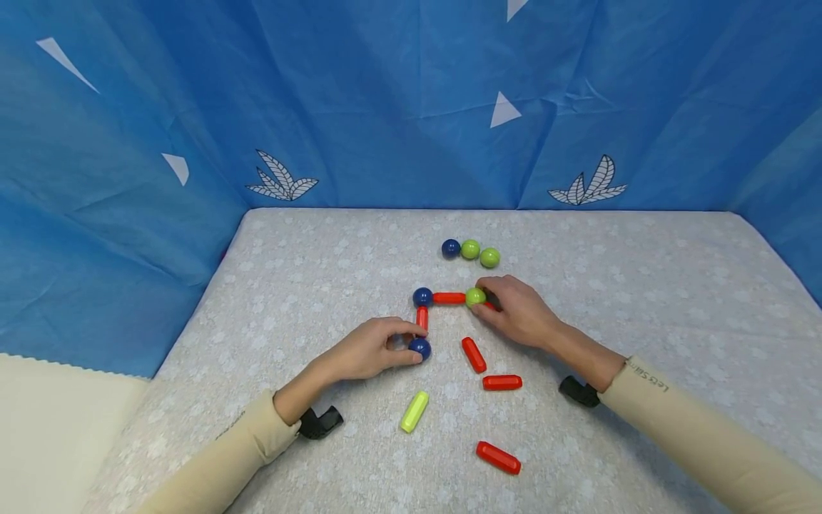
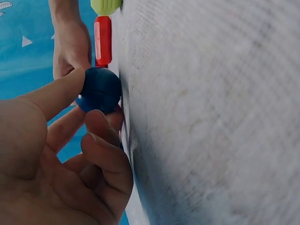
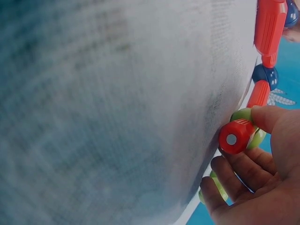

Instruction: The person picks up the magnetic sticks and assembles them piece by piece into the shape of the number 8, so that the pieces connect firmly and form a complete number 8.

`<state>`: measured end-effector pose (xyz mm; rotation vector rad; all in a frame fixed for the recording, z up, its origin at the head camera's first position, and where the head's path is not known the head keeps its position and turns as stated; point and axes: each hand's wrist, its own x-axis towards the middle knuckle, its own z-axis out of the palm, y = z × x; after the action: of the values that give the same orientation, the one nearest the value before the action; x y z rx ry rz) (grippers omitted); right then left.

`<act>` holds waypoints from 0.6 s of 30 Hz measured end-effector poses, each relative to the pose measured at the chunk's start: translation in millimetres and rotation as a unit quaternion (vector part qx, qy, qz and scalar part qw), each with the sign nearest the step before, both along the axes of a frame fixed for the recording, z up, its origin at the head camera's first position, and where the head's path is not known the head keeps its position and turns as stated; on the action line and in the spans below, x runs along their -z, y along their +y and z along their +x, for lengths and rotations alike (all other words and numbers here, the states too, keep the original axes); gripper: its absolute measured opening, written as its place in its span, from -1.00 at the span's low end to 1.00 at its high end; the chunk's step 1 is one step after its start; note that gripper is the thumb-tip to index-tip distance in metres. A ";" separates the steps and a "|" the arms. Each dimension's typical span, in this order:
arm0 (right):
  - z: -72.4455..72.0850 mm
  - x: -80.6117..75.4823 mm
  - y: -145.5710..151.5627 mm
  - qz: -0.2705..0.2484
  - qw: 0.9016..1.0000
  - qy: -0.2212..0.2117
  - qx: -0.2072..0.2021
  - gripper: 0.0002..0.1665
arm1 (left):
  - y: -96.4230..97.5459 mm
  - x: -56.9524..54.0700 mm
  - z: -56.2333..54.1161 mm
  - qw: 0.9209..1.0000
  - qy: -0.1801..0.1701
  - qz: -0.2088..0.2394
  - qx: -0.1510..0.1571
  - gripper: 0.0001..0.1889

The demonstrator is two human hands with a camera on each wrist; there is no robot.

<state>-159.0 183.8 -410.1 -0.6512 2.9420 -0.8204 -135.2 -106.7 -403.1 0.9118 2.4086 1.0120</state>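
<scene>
Blue leaf-print sheeting hung behind a bench (image 1: pixel 642 285) covered in pale flowered cloth. Left hand (image 1: pixel 366 351) had its grip pinched round a dark blue ball (image 1: pixel 420 348) at the bottom of a short red rod (image 1: pixel 422 317). Right hand (image 1: pixel 516 310) pinched a green ball (image 1: pixel 475 297) with another red rod (image 3: pixel 237 135) against it. My guess: tug either end too hard and the L-shape would pop apart, or a ball would roll away. The right sleeve (image 1: pixel 648 385) had writing, roughly "Let's Slim", hard to read.
</scene>
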 end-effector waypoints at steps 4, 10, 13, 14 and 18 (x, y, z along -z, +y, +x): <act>-0.3 0.2 0.2 0.000 1.000 0.000 0.000 -0.72 | -0.4 1.3 -1.3 1.000 -0.008 0.006 0.002 -0.56; 0.3 0.2 0.1 0.004 1.000 -0.003 0.002 -0.70 | 0.5 2.0 -2.9 1.000 -0.017 -0.001 0.006 -0.52; 0.3 0.5 -0.2 0.006 1.000 -0.005 0.004 -0.69 | 2.3 1.5 -3.6 1.000 -0.020 -0.008 0.012 -0.48; 0.3 0.7 -0.2 0.006 1.000 -0.006 0.005 -0.68 | 3.0 1.5 -4.1 1.000 -0.020 -0.012 0.014 -0.47; -0.2 1.1 -0.4 0.007 1.000 -0.004 0.006 -0.68 | 6.1 0.9 -6.0 0.999 -0.018 -0.030 0.020 -0.45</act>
<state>-159.2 183.5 -411.2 -0.6291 2.9449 -0.7998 -141.2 -100.6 -404.0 0.9094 2.3670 0.9285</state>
